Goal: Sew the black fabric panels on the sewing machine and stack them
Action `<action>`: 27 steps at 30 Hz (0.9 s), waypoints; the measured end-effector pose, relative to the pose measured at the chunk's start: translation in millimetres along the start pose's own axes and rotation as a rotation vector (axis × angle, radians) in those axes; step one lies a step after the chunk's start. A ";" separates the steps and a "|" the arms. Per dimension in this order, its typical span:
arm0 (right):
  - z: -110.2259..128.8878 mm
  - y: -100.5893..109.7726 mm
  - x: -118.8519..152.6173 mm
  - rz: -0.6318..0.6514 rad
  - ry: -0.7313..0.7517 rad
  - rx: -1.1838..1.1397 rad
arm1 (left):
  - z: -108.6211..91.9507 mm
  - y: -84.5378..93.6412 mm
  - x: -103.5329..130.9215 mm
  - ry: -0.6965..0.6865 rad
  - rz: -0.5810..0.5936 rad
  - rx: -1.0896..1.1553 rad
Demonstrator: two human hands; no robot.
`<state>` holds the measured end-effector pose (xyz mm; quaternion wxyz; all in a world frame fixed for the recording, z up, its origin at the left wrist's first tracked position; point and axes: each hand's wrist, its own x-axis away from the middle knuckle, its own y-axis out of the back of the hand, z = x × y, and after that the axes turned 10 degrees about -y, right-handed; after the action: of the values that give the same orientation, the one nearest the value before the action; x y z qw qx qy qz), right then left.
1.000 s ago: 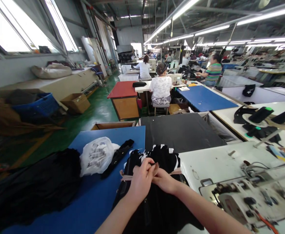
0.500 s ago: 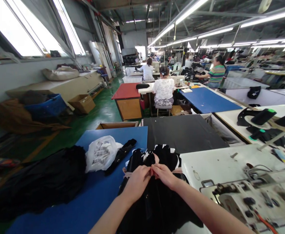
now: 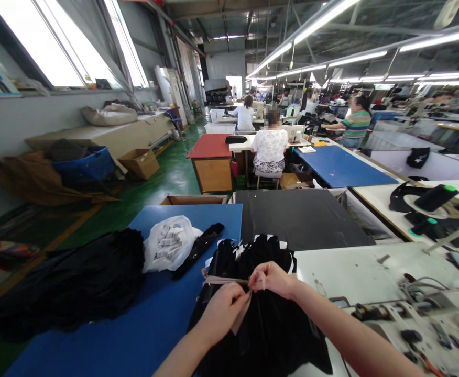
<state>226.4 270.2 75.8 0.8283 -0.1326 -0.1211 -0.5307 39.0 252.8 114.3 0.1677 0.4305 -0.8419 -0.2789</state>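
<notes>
A bundle of black fabric pieces (image 3: 269, 335) with white tags along its far end lies in front of me. Around it runs a pinkish-beige fabric strip (image 3: 221, 281), whose ends meet at the middle of the bundle. My left hand (image 3: 225, 306) pinches one end, and a loose tail hangs below its fingers. My right hand (image 3: 271, 279), slightly farther away, is closed on the other end near the crossing. Fingertips of both hands almost touch; whether a knot lies between them I cannot tell.
Left of the bundle, a blue tabletop (image 3: 146, 330) carries a plastic bag of white labels (image 3: 170, 243), a black strap (image 3: 198, 251) and a black cloth heap (image 3: 72, 283). A sewing machine (image 3: 422, 324) sits at right. Ahead, a co-worker (image 3: 269, 146) sits facing away.
My hands have moved slightly apart, the left nearer to me and the right higher. The strip's tail now hangs below the left hand. The view has shifted a little.
</notes>
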 end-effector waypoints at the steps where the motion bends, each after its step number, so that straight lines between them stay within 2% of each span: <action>1: 1.1 -0.7 -0.2 0.015 0.010 0.031 | 1.5 0.6 -2.8 -0.011 -0.047 0.031; 3: 3.6 -2.4 0.3 0.041 0.040 0.078 | 3.6 0.3 -10.0 -0.036 -0.106 0.133; 6: 6.3 -4.0 3.4 0.033 0.104 0.183 | 6.5 -5.4 -20.4 -0.070 -0.053 0.318; 9: 5.1 -4.4 6.4 -0.111 0.252 0.477 | 11.8 -11.8 -26.4 -0.035 -0.064 0.394; 12: -0.9 -5.1 5.2 -0.251 0.445 0.840 | 18.0 -14.1 -29.4 0.036 -0.138 0.339; 15: -7.8 -5.1 -0.4 -0.393 0.626 1.066 | 21.7 -14.4 -32.4 0.066 -0.148 0.299; 17: -10.6 -4.0 -4.8 -0.486 0.671 1.090 | 22.2 -14.0 -35.1 0.066 -0.125 0.292; 20: -12.7 -1.2 -8.6 -0.577 0.664 1.047 | 20.8 -10.5 -39.6 0.037 -0.060 0.284; 23: -15.7 1.4 -7.7 -0.587 0.653 0.988 | 17.4 -4.3 -42.4 0.000 0.002 0.242; 27: -21.6 3.4 -2.9 -0.550 0.617 0.891 | 9.1 2.0 -43.0 -0.024 0.008 0.121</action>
<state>229.6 266.6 54.3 0.6337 0.4229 -0.1156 -0.6374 57.6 291.9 106.6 0.1324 0.4331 -0.8608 -0.2321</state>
